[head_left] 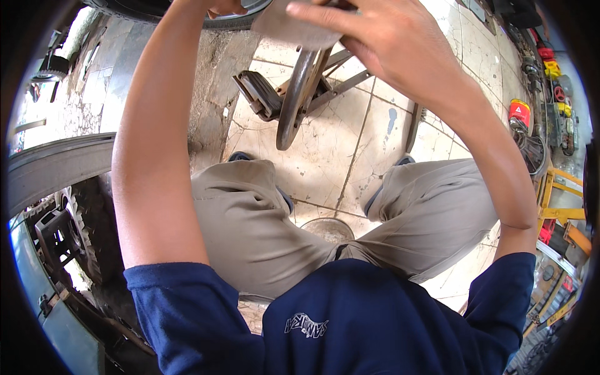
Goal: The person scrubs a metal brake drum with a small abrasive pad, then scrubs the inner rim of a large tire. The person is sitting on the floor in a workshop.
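My right hand (pixel 390 40) reaches to the top middle with its fingers on a flat grey piece with a rounded edge (pixel 281 26), which looks blurred; its exact kind I cannot make out. Only a few bent fingers of my left hand (pixel 226 7) show at the upper edge, beside a wheel with a black tyre (pixel 134 9); the rest is cut off. Under the grey piece a worn metal bar with a rounded end (pixel 289 125) points toward me. Next to it is a dark ribbed pedal-like block (pixel 257 94), with thin metal struts (pixel 337 92) behind.
I sit with knees apart over a tiled floor (pixel 325 169), a round seat edge (pixel 328 230) between my legs. A grey beam (pixel 59 164) and a knobbly tyre (pixel 87 231) are at left. At right are a red can (pixel 519 114), a yellow frame (pixel 559 212) and assorted parts.
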The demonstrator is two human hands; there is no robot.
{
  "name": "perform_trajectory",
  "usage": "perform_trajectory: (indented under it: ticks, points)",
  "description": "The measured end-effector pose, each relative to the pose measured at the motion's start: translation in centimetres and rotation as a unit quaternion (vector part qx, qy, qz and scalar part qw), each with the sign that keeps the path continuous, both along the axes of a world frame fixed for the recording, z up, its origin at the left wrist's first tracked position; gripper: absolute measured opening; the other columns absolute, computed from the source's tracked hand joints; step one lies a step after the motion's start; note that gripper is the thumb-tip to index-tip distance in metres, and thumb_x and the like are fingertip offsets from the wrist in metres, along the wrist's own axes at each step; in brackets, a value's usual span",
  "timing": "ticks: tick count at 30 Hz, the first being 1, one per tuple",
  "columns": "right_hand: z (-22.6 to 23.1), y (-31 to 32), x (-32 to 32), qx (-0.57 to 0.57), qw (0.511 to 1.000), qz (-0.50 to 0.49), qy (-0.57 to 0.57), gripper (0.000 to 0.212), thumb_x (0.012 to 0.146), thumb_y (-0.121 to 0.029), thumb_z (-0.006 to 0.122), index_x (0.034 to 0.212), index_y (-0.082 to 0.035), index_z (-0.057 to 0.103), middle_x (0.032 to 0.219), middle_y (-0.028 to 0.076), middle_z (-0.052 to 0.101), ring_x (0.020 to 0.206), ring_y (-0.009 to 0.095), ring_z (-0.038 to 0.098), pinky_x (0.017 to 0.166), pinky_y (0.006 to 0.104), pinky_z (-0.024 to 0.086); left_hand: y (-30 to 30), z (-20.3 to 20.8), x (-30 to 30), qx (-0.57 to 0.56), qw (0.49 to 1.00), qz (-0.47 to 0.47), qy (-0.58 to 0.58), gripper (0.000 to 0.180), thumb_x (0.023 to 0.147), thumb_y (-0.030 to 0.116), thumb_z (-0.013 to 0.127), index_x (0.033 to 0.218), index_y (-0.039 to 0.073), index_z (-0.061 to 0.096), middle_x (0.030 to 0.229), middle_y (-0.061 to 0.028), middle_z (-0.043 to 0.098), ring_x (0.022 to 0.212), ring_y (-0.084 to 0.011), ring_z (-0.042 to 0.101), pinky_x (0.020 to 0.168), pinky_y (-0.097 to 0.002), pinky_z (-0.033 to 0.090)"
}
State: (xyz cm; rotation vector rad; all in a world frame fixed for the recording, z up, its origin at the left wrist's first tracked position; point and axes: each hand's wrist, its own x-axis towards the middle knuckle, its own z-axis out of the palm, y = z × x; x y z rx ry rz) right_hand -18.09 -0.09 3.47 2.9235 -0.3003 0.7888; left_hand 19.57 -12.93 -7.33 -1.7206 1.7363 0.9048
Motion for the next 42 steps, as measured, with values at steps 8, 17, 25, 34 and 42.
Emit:
perform_trajectory:
  ticks: [8,17,25,34,42]
  points:
    - [-1.0,-0.5,-0.8,-0.048,0.996,-0.064,0.034,0.052,0.087,-0.003,0.062,0.139,-0.009,0.063,0.133,0.013,0.065,0.127,0.031,0.06,0.11,0.0418,0.047,5.3,4.8,-5.8,-0.14,0.98,0.046,-0.131,0.056,0.096,0.055,0.055,0.149,0.035,0.054,0.145,-0.0015,0.062,0.119,-0.0248,0.067,0.096,-0.0444,0.056]
    - [-2.3,-0.9,-0.6,0.035,0.999,-0.016,0.011,0.065,0.083,0.009,0.058,0.138,-0.024,0.067,0.142,0.004,0.064,0.135,0.025,0.057,0.117,0.0412,0.046,3.8,3.7,-5.3,-0.126,0.984,-0.018,-0.122,0.059,0.097,0.056,0.054,0.148,0.027,0.056,0.142,-0.0018,0.064,0.123,-0.0254,0.064,0.103,-0.0392,0.051]
    - [-2.7,-1.5,-0.7,0.107,0.994,-0.001,-0.009,0.065,0.084,0.009,0.056,0.139,-0.024,0.066,0.144,0.002,0.063,0.139,0.026,0.053,0.119,0.0468,0.041,4.5,4.0,-4.4,-0.114,0.983,0.012,-0.142,0.058,0.096,0.052,0.057,0.148,0.027,0.055,0.135,-0.0038,0.068,0.115,-0.0242,0.067,0.098,-0.0417,0.054]
    - [-2.8,-1.2,0.2,0.059,0.997,0.04,0.031,0.055,0.093,-0.02,0.07,0.146,-0.025,0.059,0.152,0.004,0.056,0.145,0.025,0.047,0.12,0.053,0.037,2.4,0.3,-0.3,-0.089,0.983,-0.06,-0.148,0.063,0.096,0.052,0.058,0.152,0.023,0.052,0.144,-0.0075,0.063,0.123,-0.0265,0.065,0.103,-0.041,0.053]
    - [-2.9,-1.6,-0.4,0.032,0.997,0.048,0.06,0.068,0.097,-0.066,0.054,0.15,-0.023,0.054,0.153,0.009,0.053,0.147,0.027,0.044,0.123,0.0551,0.031,3.8,2.8,-3.7,-0.129,0.978,-0.074,-0.146,0.058,0.098,0.055,0.054,0.135,0.011,0.064,0.13,-0.0119,0.067,0.121,-0.0324,0.063,0.102,-0.0434,0.051]
